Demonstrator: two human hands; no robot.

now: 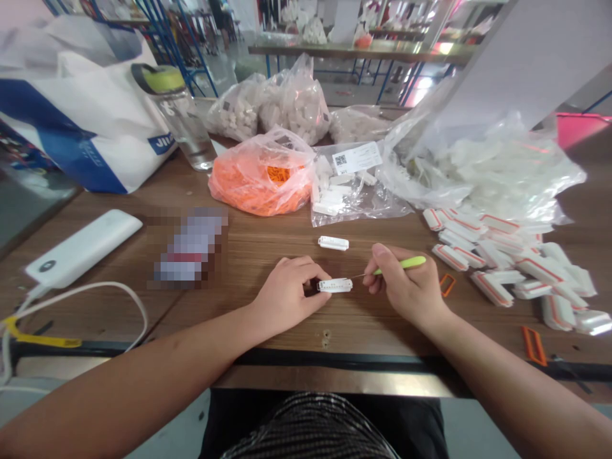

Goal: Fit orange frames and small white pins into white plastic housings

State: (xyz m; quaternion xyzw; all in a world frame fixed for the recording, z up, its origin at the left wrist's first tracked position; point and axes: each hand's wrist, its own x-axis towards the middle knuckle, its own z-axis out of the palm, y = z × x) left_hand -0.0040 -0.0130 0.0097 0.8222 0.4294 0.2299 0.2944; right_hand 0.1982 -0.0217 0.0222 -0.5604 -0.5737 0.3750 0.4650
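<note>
My left hand (287, 290) pinches a small white plastic connector (335, 285) against the wooden table (268, 245). My right hand (406, 287) is closed around a green-handled pick tool (404, 263), whose thin metal tip points at the connector's right end. A second white connector (333, 243) lies loose just beyond the hands. An orange seal ring (447, 284) lies right of my right hand. A heap of finished white connectors with orange seals (507, 261) is spread to the right.
Behind the hands sit a bag of orange parts (261, 175), a clear bag of white parts (347, 185) and more bags. A water bottle (179, 115), a white-and-blue bag (90, 121), a power bank (83, 245) with cable and a blurred item (191, 248) lie left.
</note>
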